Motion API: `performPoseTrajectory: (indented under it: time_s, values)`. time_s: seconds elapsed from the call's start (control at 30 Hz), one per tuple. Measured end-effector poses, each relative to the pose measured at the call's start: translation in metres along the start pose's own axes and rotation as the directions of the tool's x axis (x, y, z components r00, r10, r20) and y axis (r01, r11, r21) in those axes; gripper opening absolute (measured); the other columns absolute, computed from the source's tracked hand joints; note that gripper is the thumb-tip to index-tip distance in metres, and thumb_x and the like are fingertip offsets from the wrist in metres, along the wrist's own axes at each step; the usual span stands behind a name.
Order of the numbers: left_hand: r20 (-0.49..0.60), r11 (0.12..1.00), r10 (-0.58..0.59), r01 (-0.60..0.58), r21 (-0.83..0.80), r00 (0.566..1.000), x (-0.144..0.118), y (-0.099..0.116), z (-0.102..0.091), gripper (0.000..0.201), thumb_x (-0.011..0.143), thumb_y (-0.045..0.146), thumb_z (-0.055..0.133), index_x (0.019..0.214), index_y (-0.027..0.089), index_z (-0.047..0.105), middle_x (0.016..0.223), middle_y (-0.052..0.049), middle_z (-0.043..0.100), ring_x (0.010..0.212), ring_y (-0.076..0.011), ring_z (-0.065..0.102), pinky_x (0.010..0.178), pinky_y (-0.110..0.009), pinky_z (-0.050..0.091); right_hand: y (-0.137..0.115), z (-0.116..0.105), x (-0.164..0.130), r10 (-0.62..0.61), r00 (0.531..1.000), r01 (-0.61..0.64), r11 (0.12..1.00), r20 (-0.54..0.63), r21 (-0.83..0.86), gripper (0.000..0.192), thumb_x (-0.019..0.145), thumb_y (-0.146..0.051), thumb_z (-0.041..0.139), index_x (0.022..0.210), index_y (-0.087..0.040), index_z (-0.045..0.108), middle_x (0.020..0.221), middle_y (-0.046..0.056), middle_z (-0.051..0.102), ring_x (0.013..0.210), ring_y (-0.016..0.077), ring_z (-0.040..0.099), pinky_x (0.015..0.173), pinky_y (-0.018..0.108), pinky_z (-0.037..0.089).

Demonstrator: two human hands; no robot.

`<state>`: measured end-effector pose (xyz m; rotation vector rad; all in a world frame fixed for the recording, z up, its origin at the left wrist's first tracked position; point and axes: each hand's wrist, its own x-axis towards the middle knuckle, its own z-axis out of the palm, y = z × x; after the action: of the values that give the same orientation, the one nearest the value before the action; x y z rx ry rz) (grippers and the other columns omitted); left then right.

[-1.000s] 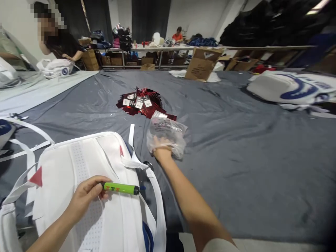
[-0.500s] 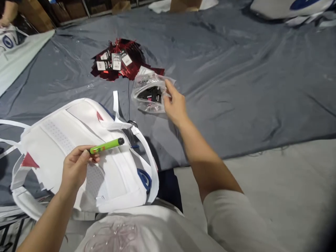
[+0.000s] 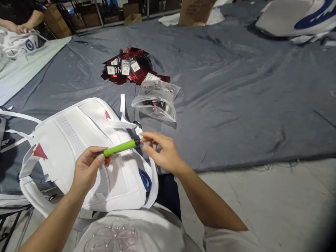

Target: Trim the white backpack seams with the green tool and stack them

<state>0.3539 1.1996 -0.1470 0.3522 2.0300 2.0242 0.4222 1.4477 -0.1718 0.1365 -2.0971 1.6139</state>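
Observation:
A green marker pen (image 3: 120, 147) with a black end is held over a white backpack (image 3: 63, 154). My left hand (image 3: 89, 166) is closed around one end of it, thumb on top. At the black end, the fingertips of my right hand (image 3: 165, 152) pinch together on the tip. Under both hands the backpack lies with its padded back panel up, straps spread to the sides and a red triangular patch near one corner. Beyond my right hand sits a clear plastic bag (image 3: 157, 112), its mouth gaping, with black tags inside.
Behind the bag lies a pile of red and black hang tags (image 3: 128, 66) on the grey table cover (image 3: 236, 105). A cardboard box (image 3: 194, 12) stands at the back edge. White-and-blue bags (image 3: 296, 17) rest at far right. At upper left, a person's hands (image 3: 23, 27) work on another white bag.
My right hand has let go of the plastic bag and come back to the marker's black end. My left hand still holds the marker. The camera view has shifted slightly.

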Motion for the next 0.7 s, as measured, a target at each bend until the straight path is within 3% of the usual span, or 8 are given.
performPoseTrajectory:
  time_s: [0.1,0.23,0.47,0.53,0.6,0.7]
  values:
    - [0.1,0.999,0.005,-0.01,0.048,0.995,-0.004,-0.004,0.012,0.026,0.082,0.033,0.078,0.1,0.016,0.069,0.078,-0.004,0.072,0.067,-0.0137,0.067,0.063,-0.023,0.055,-0.013,0.013,-0.009,0.134,0.986,-0.153,0.96,0.096,0.236,0.038,0.079,-0.037,0.078,0.113,-0.021,0.069,0.088,0.001,0.068,0.067,0.011,0.057,0.057,0.022,0.044]
    - [0.229,0.99,-0.023,-0.009,0.138,0.973,-0.011,-0.003,0.021,0.024,0.091,0.037,0.068,0.102,0.016,0.069,0.082,-0.004,0.071,0.066,-0.0118,0.066,0.062,-0.022,0.055,-0.017,0.018,-0.008,0.252,0.956,-0.294,0.816,0.151,0.497,0.032,0.078,-0.046,0.078,0.094,-0.02,0.068,0.074,-0.001,0.063,0.06,0.0101,0.053,0.056,0.022,0.043]
    - [0.343,0.86,0.157,-0.299,0.414,0.926,-0.011,-0.002,0.026,0.024,0.099,0.034,0.054,0.111,0.019,0.068,0.085,-0.002,0.071,0.073,-0.0109,0.065,0.068,-0.021,0.048,-0.017,0.024,-0.008,0.348,0.906,-0.424,0.74,0.242,0.522,0.035,0.078,-0.048,0.077,0.09,-0.017,0.065,0.054,-0.005,0.055,0.042,0.0077,0.044,0.041,0.019,0.035]
    - [0.375,0.82,0.153,-0.329,0.468,0.914,-0.012,0.0,0.03,0.025,0.098,0.035,0.053,0.109,0.018,0.068,0.082,-0.001,0.069,0.071,-0.0107,0.062,0.068,-0.022,0.044,-0.02,0.027,-0.014,0.409,0.896,-0.437,0.744,0.172,0.506,0.036,0.08,-0.052,0.074,0.084,-0.017,0.063,0.047,-0.006,0.051,0.038,0.0074,0.04,0.038,0.018,0.033]
    - [0.404,0.822,0.069,-0.282,0.494,0.912,-0.015,0.004,0.034,0.028,0.099,0.038,0.05,0.102,0.016,0.067,0.073,0.0,0.065,0.064,-0.0099,0.056,0.063,-0.022,0.04,-0.021,0.029,-0.022,0.458,0.888,-0.427,0.782,0.047,0.453,0.039,0.082,-0.055,0.07,0.076,-0.018,0.061,0.041,-0.007,0.045,0.034,0.0076,0.037,0.036,0.019,0.033]
    - [0.438,0.912,-0.152,-0.045,0.408,0.886,-0.023,0.008,0.032,0.042,0.101,0.048,0.042,0.087,0.014,0.062,0.062,0.002,0.054,0.056,-0.0081,0.047,0.058,-0.021,0.036,-0.011,0.026,-0.022,0.471,0.858,-0.436,0.879,-0.204,0.193,0.043,0.084,-0.059,0.064,0.067,-0.02,0.062,0.042,-0.005,0.046,0.036,0.0109,0.042,0.035,0.022,0.039]
